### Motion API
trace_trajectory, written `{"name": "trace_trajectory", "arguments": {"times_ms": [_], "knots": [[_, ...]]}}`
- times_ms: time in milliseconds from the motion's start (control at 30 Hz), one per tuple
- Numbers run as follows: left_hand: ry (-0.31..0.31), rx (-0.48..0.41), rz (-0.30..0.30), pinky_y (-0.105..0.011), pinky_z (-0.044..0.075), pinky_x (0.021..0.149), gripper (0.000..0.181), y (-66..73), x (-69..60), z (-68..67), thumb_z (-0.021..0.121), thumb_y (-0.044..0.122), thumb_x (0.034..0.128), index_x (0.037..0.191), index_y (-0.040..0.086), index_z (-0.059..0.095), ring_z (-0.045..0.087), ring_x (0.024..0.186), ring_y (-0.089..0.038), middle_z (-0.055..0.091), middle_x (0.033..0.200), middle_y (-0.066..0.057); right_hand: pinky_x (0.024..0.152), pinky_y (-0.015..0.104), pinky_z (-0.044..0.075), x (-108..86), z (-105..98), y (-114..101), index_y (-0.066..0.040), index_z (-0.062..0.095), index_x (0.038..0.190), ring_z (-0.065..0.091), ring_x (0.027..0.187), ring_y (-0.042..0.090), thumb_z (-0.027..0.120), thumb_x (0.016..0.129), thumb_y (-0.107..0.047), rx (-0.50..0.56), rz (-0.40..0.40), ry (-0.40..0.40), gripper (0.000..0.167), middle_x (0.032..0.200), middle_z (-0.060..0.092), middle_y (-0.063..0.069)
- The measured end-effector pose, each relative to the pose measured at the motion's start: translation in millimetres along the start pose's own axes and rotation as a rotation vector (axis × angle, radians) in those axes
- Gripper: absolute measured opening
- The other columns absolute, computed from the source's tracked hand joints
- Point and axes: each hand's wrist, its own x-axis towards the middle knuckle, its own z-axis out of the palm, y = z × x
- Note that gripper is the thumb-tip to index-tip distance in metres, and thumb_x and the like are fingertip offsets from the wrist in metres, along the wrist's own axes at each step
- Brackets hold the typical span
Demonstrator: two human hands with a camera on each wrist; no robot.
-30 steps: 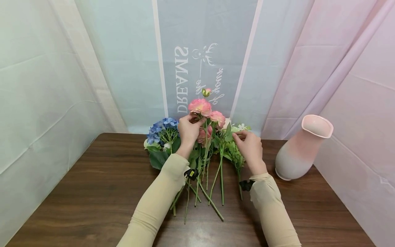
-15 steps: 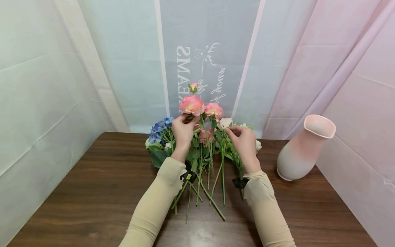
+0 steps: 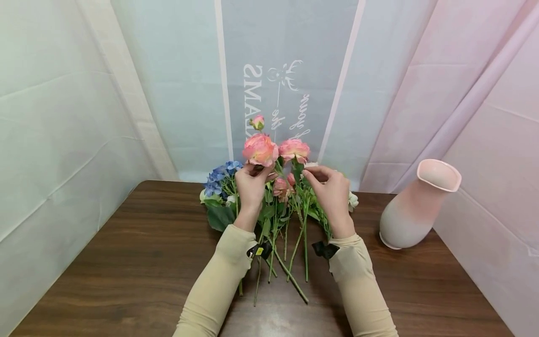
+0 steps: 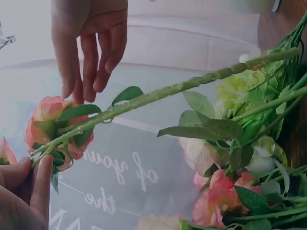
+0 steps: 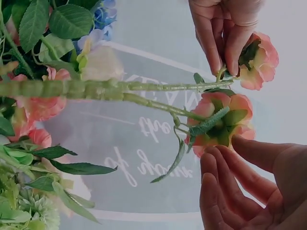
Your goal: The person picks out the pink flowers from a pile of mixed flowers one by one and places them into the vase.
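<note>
My left hand (image 3: 251,189) pinches the stem of a branched pink artificial flower just under its larger bloom (image 3: 260,150). In the right wrist view, the left thumb and fingers meet on that thin green stem (image 5: 158,87). A bud (image 3: 257,122) rises above this bloom. On the other branch is a second pink bloom (image 5: 225,122); my right hand (image 5: 254,187) holds its petal edge between thumb and fingertips, with the other fingers loosely bent. The flower is raised above the pile, its thicker stem (image 4: 192,82) slanting down towards the table.
More artificial flowers lie beneath: blue hydrangea (image 3: 214,180), pink blooms (image 4: 218,201), white ones and green sprays, with stems (image 3: 290,276) pointing towards me. A pink-and-white vase (image 3: 414,210) stands at the right on the brown table (image 3: 126,262). Curtains enclose the back and sides.
The left hand has shifted slightly left with the flower, and its two blooms stand farther apart. The right hand has come left from the green leaves to the second bloom.
</note>
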Motion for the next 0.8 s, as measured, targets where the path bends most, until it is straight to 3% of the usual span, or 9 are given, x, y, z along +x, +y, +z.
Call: {"name": "trace_trajectory", "arguments": {"times_ms": [300, 533, 800], "knots": [[-0.025, -0.057, 0.037, -0.038, 0.058, 0.07, 0.021, -3.1, -5.5, 0.4, 0.069, 0.0, 0.0831, 0.103, -0.006, 0.07, 0.071, 0.072, -0.015, 0.069, 0.088, -0.016, 0.074, 0.042, 0.055, -1.0, -2.5, 0.6, -0.015, 0.072, 0.109, 0.07, 0.087, 0.023, 0.067, 0.087, -0.039, 0.022, 0.042, -0.13, 0.034, 0.098, 0.073, 0.008], [-0.062, -0.061, 0.025, -0.037, 0.058, 0.072, 0.021, -3.8, -5.7, 0.2, 0.068, 0.001, 0.0848, 0.104, -0.008, 0.068, 0.071, 0.074, -0.013, 0.068, 0.092, -0.022, 0.075, 0.043, 0.054, -0.3, -0.7, 1.3, -0.016, 0.07, 0.113, 0.068, 0.093, 0.024, 0.065, 0.088, -0.042, 0.059, 0.047, -0.19, 0.037, 0.103, 0.073, 0.008], [-0.058, -0.042, 0.021, -0.044, 0.057, 0.073, 0.022, -7.3, -8.4, 0.8, 0.069, 0.002, 0.084, 0.105, -0.006, 0.069, 0.071, 0.07, -0.013, 0.069, 0.092, -0.025, 0.078, 0.043, 0.054, -0.9, 2.0, -0.4, -0.011, 0.071, 0.11, 0.068, 0.093, 0.025, 0.068, 0.088, -0.032, 0.088, 0.067, -0.242, 0.031, 0.102, 0.072, 0.011]]}}
